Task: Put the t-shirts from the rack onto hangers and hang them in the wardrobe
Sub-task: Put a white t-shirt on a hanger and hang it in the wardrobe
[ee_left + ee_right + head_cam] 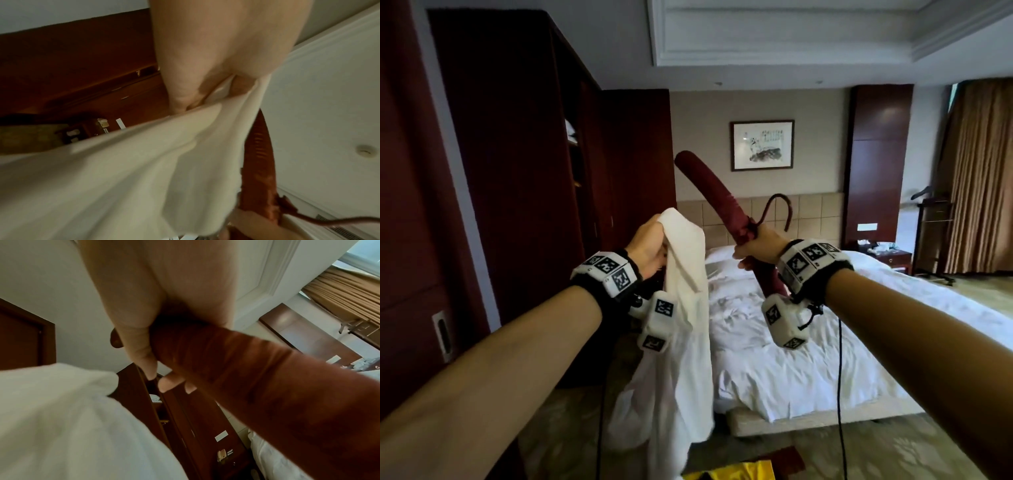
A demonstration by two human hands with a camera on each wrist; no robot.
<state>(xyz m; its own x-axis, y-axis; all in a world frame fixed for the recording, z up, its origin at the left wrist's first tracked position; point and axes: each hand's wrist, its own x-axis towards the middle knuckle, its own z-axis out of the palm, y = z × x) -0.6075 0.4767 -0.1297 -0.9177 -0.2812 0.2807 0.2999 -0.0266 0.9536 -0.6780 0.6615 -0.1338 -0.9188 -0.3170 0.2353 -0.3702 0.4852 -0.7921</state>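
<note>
1. Left hand (649, 246) clenching bunched top of white cotton t-shirt (681, 335), hanging beside bed's (808, 359) left edge.
2. Right hand (758, 248) grasping padded maroon fabric hanger (717, 202) at centre, tilting over bed.

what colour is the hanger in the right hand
Dark red, a padded hanger with matching hook; clearest in the head view.
</note>
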